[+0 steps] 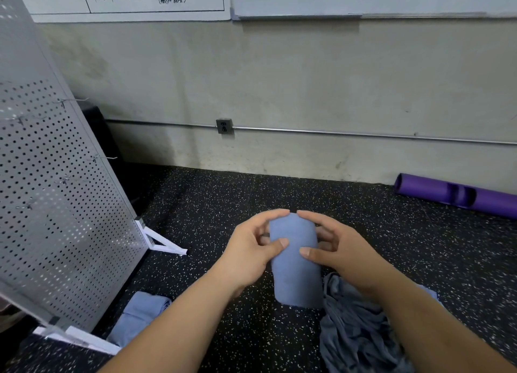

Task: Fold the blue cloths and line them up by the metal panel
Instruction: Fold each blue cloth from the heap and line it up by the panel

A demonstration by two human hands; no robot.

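A folded blue cloth (295, 272) hangs upright above the speckled floor, held between both hands. My left hand (249, 255) grips its left edge, thumb on the front and fingers curled over the top and behind. My right hand (338, 249) grips the right edge the same way. A folded blue cloth (140, 319) lies on the floor beside the foot of the perforated metal panel (56, 204) at the left. A crumpled heap of blue cloths (355, 333) lies on the floor at the lower right, partly hidden by my right forearm.
The panel leans on white feet (165, 245) that stick out onto the black speckled floor (223, 199). A purple rolled mat (458, 195) lies along the wall at the right. A wall outlet (224, 126) and a metal conduit run above the floor.
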